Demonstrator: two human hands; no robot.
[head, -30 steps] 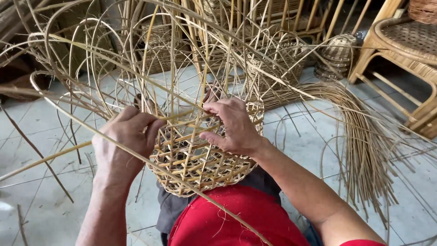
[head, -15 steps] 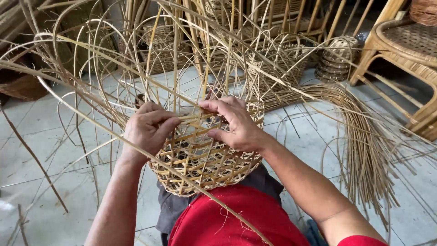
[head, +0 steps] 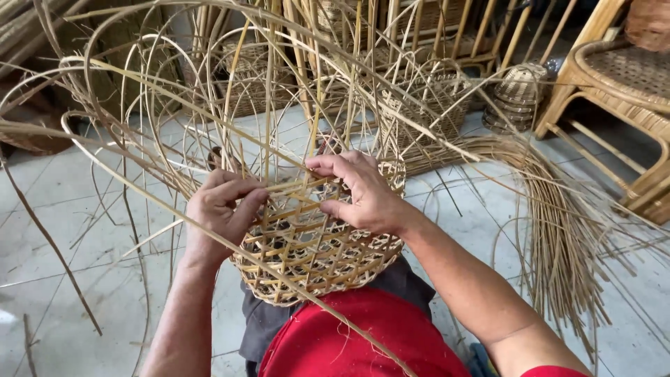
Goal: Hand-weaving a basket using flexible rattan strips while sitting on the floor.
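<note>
Pale tiled floor (head: 84, 230), cluttered workshop: loose cane bundle (head: 558, 223) fanned out on the tiles well to the right of the right hand, rattan chair (head: 621, 98) further right at the frame edge, stack of small woven baskets (head: 520, 94) beyond it, more basket frames (head: 419, 105) straight ahead of both hands. Half-woven basket (head: 314, 244) sits on the person's lap above the red shirt (head: 349, 335), open lattice base facing the camera, long unwoven strands (head: 230, 91) arcing up and out past the fingers. Left hand (head: 220, 213) on the basket's left rim, fingers curled together and pinched on a flat cane strip (head: 296, 187) running across to the other hand. Right hand (head: 363, 192) just beside it on the upper right rim, thumb and fingertips closed on the same strip, palm resting on the weave. Hands near each other, not touching.
</note>
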